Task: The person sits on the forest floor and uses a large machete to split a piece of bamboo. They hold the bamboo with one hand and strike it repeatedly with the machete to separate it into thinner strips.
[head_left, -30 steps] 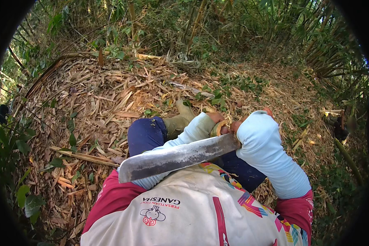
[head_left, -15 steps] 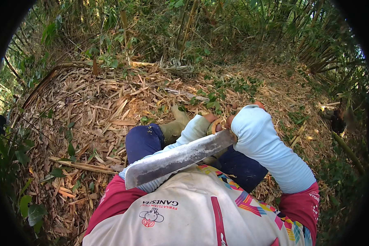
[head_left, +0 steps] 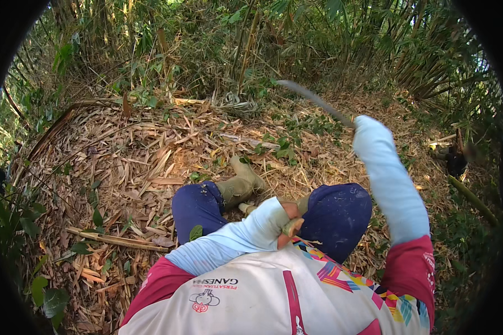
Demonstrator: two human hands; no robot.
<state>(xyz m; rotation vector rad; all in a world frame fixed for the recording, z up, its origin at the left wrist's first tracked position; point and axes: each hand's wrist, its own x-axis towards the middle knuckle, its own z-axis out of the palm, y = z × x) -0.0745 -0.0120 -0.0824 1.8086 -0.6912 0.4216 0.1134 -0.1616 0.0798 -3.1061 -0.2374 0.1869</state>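
In the head view, the left hand [head_left: 290, 210] is clamped round a piece of bamboo [head_left: 293, 225], which sits between the bent knees in navy trousers [head_left: 341, 218], close to the front of the pale shirt [head_left: 262, 279]. The right hand [head_left: 354, 129], mostly covered by the light-blue sleeve [head_left: 391, 184], is clamped on a machete [head_left: 316, 101], its blade out ahead and well apart from the bamboo. The work seems under way rather than finished: the bamboo's near end is already cut across and shows pale, yet the piece is in the grip and the blade is in hand. Sleeve and fingers hide much of its length, so how much cutting is left cannot be told. An olive rubber boot [head_left: 237, 187] rests beyond the left hand, on dry bamboo-leaf litter [head_left: 140, 167].
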